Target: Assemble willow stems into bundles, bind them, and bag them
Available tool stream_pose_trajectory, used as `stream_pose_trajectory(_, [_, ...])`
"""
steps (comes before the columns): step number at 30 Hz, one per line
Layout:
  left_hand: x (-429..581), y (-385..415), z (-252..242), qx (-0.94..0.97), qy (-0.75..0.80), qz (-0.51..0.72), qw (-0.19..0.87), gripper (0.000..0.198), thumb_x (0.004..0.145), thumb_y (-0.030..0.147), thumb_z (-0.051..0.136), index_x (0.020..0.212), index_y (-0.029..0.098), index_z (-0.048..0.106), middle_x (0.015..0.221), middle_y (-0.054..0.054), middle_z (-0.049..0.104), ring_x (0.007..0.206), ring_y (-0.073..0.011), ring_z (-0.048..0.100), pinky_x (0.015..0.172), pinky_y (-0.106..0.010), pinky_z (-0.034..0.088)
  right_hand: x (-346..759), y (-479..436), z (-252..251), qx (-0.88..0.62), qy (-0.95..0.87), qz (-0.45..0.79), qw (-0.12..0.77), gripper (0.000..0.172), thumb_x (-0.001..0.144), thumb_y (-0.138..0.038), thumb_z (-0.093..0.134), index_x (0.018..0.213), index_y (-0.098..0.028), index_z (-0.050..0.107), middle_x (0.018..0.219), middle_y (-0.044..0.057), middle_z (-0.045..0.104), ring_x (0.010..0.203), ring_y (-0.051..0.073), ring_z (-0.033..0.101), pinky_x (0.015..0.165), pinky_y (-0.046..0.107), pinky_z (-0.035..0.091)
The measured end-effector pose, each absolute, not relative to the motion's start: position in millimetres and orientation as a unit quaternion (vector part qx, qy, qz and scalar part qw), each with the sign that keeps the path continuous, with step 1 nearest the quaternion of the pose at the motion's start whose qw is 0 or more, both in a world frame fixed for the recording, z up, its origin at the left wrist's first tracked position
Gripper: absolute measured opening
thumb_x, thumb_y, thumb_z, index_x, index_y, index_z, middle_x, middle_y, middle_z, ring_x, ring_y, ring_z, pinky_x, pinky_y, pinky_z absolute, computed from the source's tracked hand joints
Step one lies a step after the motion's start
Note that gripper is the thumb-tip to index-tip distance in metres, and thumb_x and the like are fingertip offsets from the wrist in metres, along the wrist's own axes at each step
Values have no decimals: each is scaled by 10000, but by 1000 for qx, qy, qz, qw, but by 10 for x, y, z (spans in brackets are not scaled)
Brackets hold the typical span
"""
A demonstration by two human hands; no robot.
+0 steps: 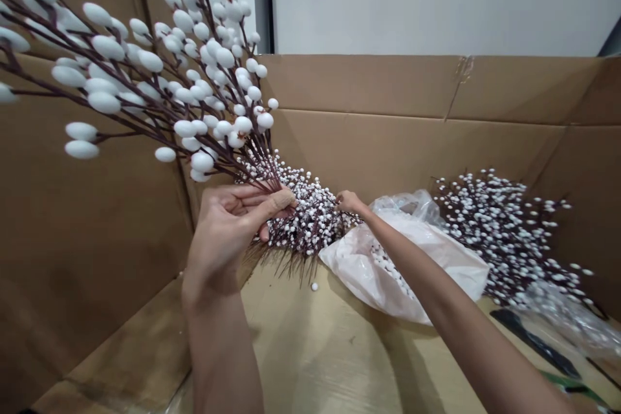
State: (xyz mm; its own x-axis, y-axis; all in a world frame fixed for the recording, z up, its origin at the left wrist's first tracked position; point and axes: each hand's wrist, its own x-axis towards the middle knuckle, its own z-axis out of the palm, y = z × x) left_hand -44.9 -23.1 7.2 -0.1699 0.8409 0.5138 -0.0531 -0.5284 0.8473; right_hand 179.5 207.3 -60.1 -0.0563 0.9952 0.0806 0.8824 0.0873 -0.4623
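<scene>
Big open cardboard box [92,220] fills most of the view: smooth tan board, creased flaps, box floor [315,349] below, white wall [436,0] behind. Long bunch of faux pussy willow stems [194,84] fans up & out to upper L, thin dark-red stems w/ smooth, oval, matte white buds, looks like foam. L grip [228,233] is closed around bunch's lower end, thumb [279,202] pressed across stems, fingers curled behind; bunch is held clear of box floor.

Just R of it, near pile [301,220] of shorter-looking stems w/ small white buds lies on box floor, cut ends spiking toward camera. R grip [349,202] reaches over crinkly, semi-translucent white plastic bag [412,265], fingertips bunched at pile's edge; can't tell if it's holding any stem. Bag lies btwn R forearm & far pile [504,239], another dense mass of white-budded stems by box's R wall. Clear plastic sheet [567,317] sits at far pile's lower edge, black strip [533,343] just below. Single loose white bud [314,286] sits on box floor just under near pile.
</scene>
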Motion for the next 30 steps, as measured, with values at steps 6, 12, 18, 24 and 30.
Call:
stream_pose_trajectory(6, [-433,-204,71,555,343,674,346,52,645,199,793,662,185,745,661,-20,748,604,-131,700,331,-105,345,1802,2051,-539,-584,-756,151,254,282,911,-309,581,1136,-139,587,1134,78,612,983,200,618,834,400,531])
stream_pose_trajectory(12, [-425,-190,81,552,346,669,356,70,609,188,799,643,169,741,635,-25,742,581,-131,693,321,-98,342,1619,2002,-354,-519,-790,192,263,235,900,-293,601,1067,-128,611,1084,69,631,944,184,628,808,375,539])
stream_pose_trajectory(18, [-422,-183,65,555,350,674,339,110,602,225,819,650,166,741,650,-32,743,583,-136,692,320,-106,337,1507,1872,-323,-512,-796,227,230,223,906,-254,590,1099,-145,610,1137,72,619,975,187,621,826,375,538])
stream_pose_trajectory(24, [-420,-171,61,549,350,674,347,88,597,207,813,648,181,745,639,-33,741,587,-146,690,327,-118,347,1693,1835,-369,-586,-754,229,191,283,909,-282,588,1154,-142,572,1120,76,608,914,177,629,754,351,557])
stream_pose_trajectory(30, [-410,-183,68,566,366,664,323,60,625,213,794,635,185,742,663,-34,745,594,-145,680,336,-137,357,1745,1795,-557,-636,-722,237,134,249,919,-297,574,1107,-135,592,1051,62,629,860,158,636,728,329,557])
